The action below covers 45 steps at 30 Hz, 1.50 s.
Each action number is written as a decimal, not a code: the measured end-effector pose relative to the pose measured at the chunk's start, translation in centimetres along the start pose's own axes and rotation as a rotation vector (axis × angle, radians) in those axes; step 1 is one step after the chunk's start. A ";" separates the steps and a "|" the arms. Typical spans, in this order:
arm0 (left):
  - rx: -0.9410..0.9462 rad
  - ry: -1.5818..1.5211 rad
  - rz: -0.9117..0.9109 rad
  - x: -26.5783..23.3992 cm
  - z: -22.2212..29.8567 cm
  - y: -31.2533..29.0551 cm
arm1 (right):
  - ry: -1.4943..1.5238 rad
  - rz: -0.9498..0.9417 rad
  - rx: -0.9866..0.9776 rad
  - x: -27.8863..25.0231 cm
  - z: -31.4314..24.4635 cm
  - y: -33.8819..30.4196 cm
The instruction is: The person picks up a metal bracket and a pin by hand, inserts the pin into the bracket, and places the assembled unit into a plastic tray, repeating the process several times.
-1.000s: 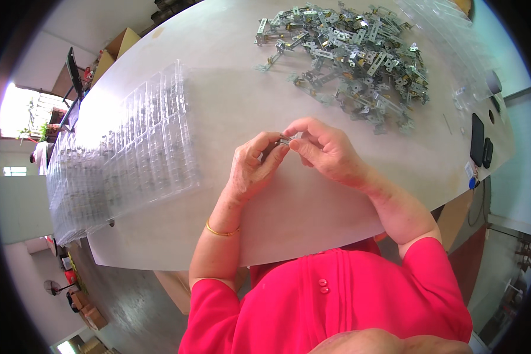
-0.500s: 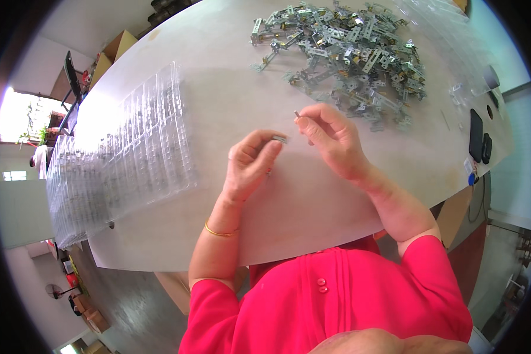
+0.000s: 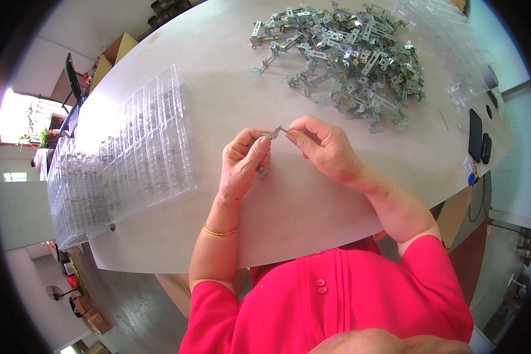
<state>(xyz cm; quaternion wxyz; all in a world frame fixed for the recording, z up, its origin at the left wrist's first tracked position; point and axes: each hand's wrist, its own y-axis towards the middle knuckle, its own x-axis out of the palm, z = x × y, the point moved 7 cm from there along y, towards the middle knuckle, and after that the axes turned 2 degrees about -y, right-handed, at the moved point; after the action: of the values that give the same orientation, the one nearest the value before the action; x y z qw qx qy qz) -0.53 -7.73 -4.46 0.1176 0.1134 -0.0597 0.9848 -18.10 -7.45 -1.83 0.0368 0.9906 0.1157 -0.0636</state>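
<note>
Over the near middle of the table (image 3: 230, 88), my left hand (image 3: 238, 162) is closed around a small grey metal bracket (image 3: 268, 135). One end of it pokes out past the thumb, and another bit shows below the fingers. My right hand (image 3: 327, 150) pinches a thin dark metal pin (image 3: 284, 129) between thumb and forefinger. The pin's tip meets or nearly meets the bracket's upper end; contact is too small to tell. Beyond my hands lies a big heap of similar metal brackets (image 3: 360, 53), some with brass-coloured parts.
Stacked transparent plastic trays (image 3: 150, 138) holding small parts stand at the left. More transparent trays (image 3: 448, 44) lie at the far right. A black phone (image 3: 475, 134), a small black object (image 3: 487, 148) and a thin rod (image 3: 443, 120) lie near the right edge.
My right hand has come down and left, bringing the pin to the bracket. My left hand has turned slightly, and more of the bracket's end shows.
</note>
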 end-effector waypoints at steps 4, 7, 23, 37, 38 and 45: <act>0.060 0.097 -0.018 0.3 1.0 -0.3 | -0.054 0.012 -0.026 -0.1 0.1 0.0; 0.075 0.240 -0.036 1.3 1.8 -0.5 | -0.108 0.014 -0.074 -0.3 -0.4 0.0; 0.225 0.556 -0.090 2.8 1.7 -0.9 | 0.213 -0.187 0.201 0.3 1.4 0.0; 0.531 0.786 0.113 2.9 2.7 -1.2 | 0.236 -0.101 0.071 0.5 0.9 0.2; 0.539 0.796 0.100 3.1 2.7 -1.2 | 0.186 -0.101 0.046 0.4 0.8 0.2; 0.448 0.667 0.030 2.6 3.7 -0.9 | 0.188 -0.044 0.070 -0.6 0.3 0.4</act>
<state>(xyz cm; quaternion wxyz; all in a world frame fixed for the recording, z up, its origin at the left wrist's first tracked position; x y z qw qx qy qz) -1.98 -6.84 -0.20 0.0883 -0.1905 0.1963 0.9578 -18.64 -8.05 -1.97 -0.0103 0.9901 0.1379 0.0247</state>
